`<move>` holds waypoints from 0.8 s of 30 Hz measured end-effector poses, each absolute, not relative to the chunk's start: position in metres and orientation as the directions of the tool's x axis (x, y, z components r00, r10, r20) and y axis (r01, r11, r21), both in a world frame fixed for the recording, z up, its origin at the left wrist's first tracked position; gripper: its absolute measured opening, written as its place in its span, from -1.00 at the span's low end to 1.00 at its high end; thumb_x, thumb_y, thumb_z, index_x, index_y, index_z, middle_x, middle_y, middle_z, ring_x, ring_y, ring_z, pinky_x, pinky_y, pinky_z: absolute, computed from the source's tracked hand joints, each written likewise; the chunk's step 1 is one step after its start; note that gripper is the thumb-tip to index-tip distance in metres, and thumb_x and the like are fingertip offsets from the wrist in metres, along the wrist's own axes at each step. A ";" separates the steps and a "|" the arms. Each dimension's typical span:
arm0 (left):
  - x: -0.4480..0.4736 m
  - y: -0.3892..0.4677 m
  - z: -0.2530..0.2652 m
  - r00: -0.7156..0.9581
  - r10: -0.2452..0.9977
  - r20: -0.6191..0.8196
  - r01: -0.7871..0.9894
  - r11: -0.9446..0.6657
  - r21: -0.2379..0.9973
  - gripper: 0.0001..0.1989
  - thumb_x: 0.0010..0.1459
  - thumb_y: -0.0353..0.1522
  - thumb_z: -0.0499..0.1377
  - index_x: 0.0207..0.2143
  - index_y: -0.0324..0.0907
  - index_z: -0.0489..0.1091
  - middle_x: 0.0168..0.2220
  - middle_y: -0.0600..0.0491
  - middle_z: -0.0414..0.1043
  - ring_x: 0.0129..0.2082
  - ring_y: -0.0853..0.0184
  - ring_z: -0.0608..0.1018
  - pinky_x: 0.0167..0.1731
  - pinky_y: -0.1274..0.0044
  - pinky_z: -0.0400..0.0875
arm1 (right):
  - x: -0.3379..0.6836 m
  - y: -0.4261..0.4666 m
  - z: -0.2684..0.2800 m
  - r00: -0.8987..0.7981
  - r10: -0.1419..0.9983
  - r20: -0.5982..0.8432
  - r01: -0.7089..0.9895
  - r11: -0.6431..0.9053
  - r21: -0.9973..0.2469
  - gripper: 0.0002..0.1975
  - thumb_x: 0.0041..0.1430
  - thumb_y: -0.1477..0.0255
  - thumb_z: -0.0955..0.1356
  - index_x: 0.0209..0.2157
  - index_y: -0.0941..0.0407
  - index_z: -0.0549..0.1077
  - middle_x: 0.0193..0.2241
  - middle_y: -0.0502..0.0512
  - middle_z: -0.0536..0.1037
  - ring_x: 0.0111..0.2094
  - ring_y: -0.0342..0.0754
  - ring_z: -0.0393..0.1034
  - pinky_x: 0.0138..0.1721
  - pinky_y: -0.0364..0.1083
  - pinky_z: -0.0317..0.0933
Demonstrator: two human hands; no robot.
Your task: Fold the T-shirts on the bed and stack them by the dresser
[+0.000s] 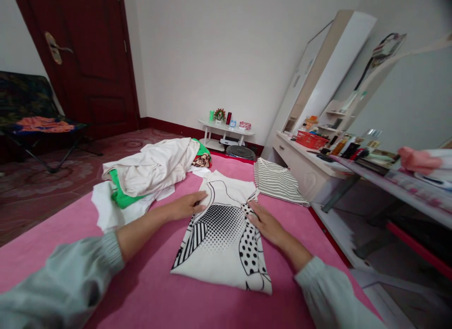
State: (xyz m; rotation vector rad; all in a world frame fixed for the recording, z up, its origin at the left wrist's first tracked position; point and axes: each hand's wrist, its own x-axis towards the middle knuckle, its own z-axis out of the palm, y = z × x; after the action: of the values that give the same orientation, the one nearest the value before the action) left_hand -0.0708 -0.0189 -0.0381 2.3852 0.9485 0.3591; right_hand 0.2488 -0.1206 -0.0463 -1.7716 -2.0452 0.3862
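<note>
A white shirt (226,267) with black dots, stripes and curved lines lies flat in front of me, its sides folded in to a long narrow shape. My left hand (186,205) is closed at its left edge, thumb and fingers pinching the cloth. Across from it, my right hand (264,220) grips the right edge, thumb on top and some fingertips hidden. A striped garment (278,180), folded flat, lies beyond my right hand. Past my left hand is a loose heap of clothes (151,164), mostly white with some green and a patterned piece.
All the clothes lie on a pink-covered bed (141,282). To the right stand a white dresser (300,164) with a red basket (311,139) and a table (395,192). A low white stand (226,127) is against the far wall; a folding chair (38,126) holds orange cloth.
</note>
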 end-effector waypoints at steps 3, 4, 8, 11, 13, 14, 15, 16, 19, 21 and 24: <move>-0.095 -0.064 -0.033 0.600 0.789 0.131 0.549 -0.526 0.650 -0.61 0.18 -0.20 0.05 -0.02 -0.19 0.38 -0.03 -0.05 0.46 -0.04 0.20 0.46 -0.03 0.47 0.28 | 0.245 -0.176 -0.035 -0.063 0.968 0.243 0.803 0.194 -0.563 -0.56 0.25 0.20 0.22 0.06 0.13 0.38 0.05 0.22 0.43 0.07 0.06 0.29 0.13 0.04 0.11; -0.100 -0.079 -0.033 0.571 0.810 0.135 0.543 -0.496 0.677 -0.65 0.17 -0.20 0.05 -0.08 -0.18 0.41 -0.15 -0.02 0.50 -0.15 0.23 0.50 -0.12 0.49 0.31 | 0.241 -0.194 -0.032 -0.051 0.965 0.256 0.786 0.197 -0.587 -0.61 0.24 0.21 0.23 -0.01 0.12 0.42 -0.04 0.20 0.48 -0.01 0.04 0.35 0.06 0.01 0.18; -0.107 -0.122 -0.036 0.552 0.830 0.082 0.477 -0.395 0.785 -0.62 0.18 -0.14 0.05 -0.11 -0.21 0.39 -0.50 0.11 0.41 -0.51 0.37 0.40 -0.49 0.59 0.22 | 0.222 -0.247 -0.028 0.017 0.985 0.173 0.706 0.111 -0.700 -0.71 0.18 0.26 0.30 -0.14 0.12 0.46 -0.32 0.10 0.52 -0.28 -0.04 0.41 -0.21 -0.09 0.28; -0.105 -0.136 -0.042 0.557 0.828 0.066 0.440 -0.362 0.821 -0.62 0.15 -0.16 0.09 -0.08 -0.22 0.37 -0.53 0.15 0.32 -0.56 0.43 0.31 -0.55 0.62 0.11 | 0.211 -0.262 -0.033 0.066 0.993 0.096 0.650 0.030 -0.759 -0.69 0.15 0.30 0.32 -0.09 0.11 0.44 -0.37 0.05 0.49 -0.34 -0.07 0.40 -0.26 -0.12 0.27; -0.103 -0.139 -0.044 0.550 0.834 0.044 0.412 -0.317 0.854 -0.60 0.11 -0.17 0.12 -0.07 -0.22 0.36 -0.52 0.17 0.27 -0.56 0.45 0.27 -0.56 0.62 0.09 | 0.206 -0.264 -0.036 0.076 0.996 0.042 0.637 -0.016 -0.771 -0.65 0.11 0.33 0.33 -0.05 0.10 0.42 -0.39 0.02 0.47 -0.37 -0.08 0.39 -0.31 -0.14 0.25; -0.101 -0.140 -0.045 0.551 0.834 0.021 0.394 -0.282 0.875 -0.59 0.08 -0.17 0.14 -0.07 -0.22 0.36 -0.53 0.18 0.22 -0.57 0.46 0.25 -0.56 0.62 0.07 | 0.204 -0.264 -0.037 0.078 0.997 0.013 0.626 -0.038 -0.779 -0.63 0.08 0.34 0.34 -0.04 0.10 0.42 -0.42 0.00 0.46 -0.39 -0.09 0.38 -0.34 -0.14 0.24; -0.100 -0.140 -0.044 0.553 0.833 -0.004 0.374 -0.244 0.895 -0.57 0.05 -0.17 0.16 -0.07 -0.24 0.37 -0.54 0.20 0.18 -0.58 0.47 0.22 -0.57 0.62 0.06 | 0.201 -0.263 -0.037 0.085 0.996 -0.009 0.607 -0.059 -0.792 -0.61 0.05 0.36 0.34 -0.04 0.11 0.42 -0.44 -0.02 0.44 -0.42 -0.10 0.36 -0.37 -0.15 0.22; -0.099 -0.141 -0.043 0.555 0.831 -0.025 0.355 -0.210 0.911 -0.55 0.02 -0.17 0.18 -0.09 -0.25 0.38 -0.55 0.21 0.13 -0.58 0.48 0.19 -0.57 0.62 0.05 | 0.199 -0.263 -0.036 0.099 0.995 -0.027 0.580 -0.080 -0.810 -0.62 0.01 0.37 0.35 -0.07 0.11 0.44 -0.47 -0.03 0.43 -0.44 -0.10 0.35 -0.40 -0.16 0.20; -0.099 -0.146 -0.038 0.537 0.842 -0.044 0.328 -0.160 0.931 -0.52 -0.04 -0.15 0.19 -0.13 -0.28 0.41 -0.56 0.21 0.09 -0.58 0.48 0.16 -0.57 0.62 0.04 | 0.196 -0.263 -0.026 0.175 0.984 -0.032 0.514 -0.119 -0.849 -0.70 -0.08 0.37 0.36 -0.24 0.13 0.50 -0.53 -0.04 0.39 -0.47 -0.10 0.30 -0.44 -0.16 0.17; -0.101 -0.149 -0.034 0.506 0.861 -0.037 0.353 -0.168 0.921 -0.53 -0.02 -0.13 0.17 -0.15 -0.29 0.43 -0.56 0.18 0.15 -0.57 0.47 0.19 -0.56 0.61 0.06 | 0.197 -0.266 -0.018 0.218 0.976 0.012 0.541 -0.111 -0.834 -0.79 -0.09 0.34 0.36 -0.38 0.12 0.51 -0.57 -0.03 0.38 -0.49 -0.09 0.28 -0.43 -0.15 0.17; -0.107 -0.157 -0.031 0.491 0.871 -0.015 0.466 -0.248 0.849 -0.59 0.02 -0.18 0.14 -0.16 -0.26 0.47 -0.51 0.10 0.32 -0.53 0.42 0.30 -0.51 0.59 0.17 | 0.201 -0.275 -0.015 0.171 0.982 0.079 0.653 -0.053 -0.755 -0.88 -0.05 0.35 0.34 -0.48 0.07 0.50 -0.56 -0.01 0.40 -0.48 -0.06 0.29 -0.41 -0.13 0.17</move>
State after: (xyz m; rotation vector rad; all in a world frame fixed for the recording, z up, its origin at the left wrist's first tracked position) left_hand -0.1070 -0.1571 -0.0313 1.8847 1.1122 0.5996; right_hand 0.2005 -0.2747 -0.0149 -1.7804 -1.5528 0.6261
